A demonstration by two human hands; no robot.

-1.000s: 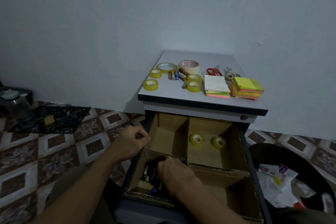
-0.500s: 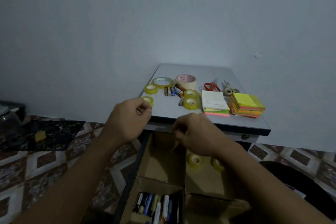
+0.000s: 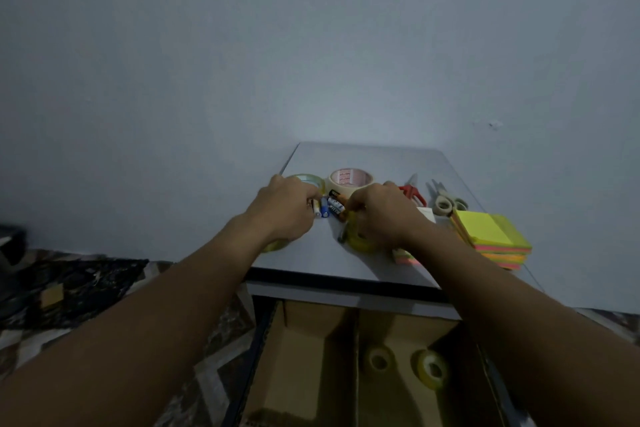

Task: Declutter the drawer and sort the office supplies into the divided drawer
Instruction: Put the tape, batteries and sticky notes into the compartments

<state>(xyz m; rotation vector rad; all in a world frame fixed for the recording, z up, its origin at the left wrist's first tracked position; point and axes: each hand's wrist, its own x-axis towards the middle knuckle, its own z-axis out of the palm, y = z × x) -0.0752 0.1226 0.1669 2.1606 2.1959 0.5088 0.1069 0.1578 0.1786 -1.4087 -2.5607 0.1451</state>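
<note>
Batteries lie on the cabinet top between the hands, long axes mostly away from the person. Left hand and right hand curl in, equally near (whether either pinches one, I cannot tell).

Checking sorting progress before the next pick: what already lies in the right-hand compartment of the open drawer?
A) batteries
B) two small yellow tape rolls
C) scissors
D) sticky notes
B: two small yellow tape rolls lie on the floor of that compartment, while the batteries, red scissors and sticky notes are up on the cabinet top.
</note>
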